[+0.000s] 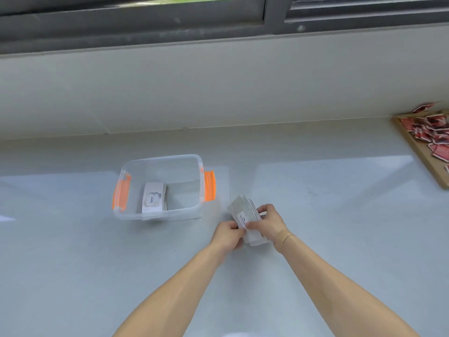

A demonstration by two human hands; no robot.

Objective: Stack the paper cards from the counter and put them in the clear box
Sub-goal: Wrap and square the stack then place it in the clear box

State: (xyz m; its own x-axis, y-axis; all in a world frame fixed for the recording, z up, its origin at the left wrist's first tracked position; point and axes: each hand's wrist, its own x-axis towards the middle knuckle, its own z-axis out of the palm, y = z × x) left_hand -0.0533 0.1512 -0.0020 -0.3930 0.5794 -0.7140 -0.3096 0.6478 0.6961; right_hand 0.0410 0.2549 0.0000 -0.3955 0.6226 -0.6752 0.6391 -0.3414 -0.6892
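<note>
A clear plastic box (136, 216) with orange side latches stands on the pale counter, left of centre. Inside it, on the left part of the floor, lies a stack of white cards (154, 198) whose top card reads "love". Just right of the box, low over the counter, both hands grip a second thick stack of white paper cards (244, 210). My left hand (227, 235) pinches the stack's near left end. My right hand (268, 223) wraps its right side, fingers over the top edge.
A wooden tray (418, 148) with several red and white cards sits at the far right edge of the counter. A white wall and a dark window frame (145, 27) run along the back. The counter (73, 263) stretches wide on the left and front.
</note>
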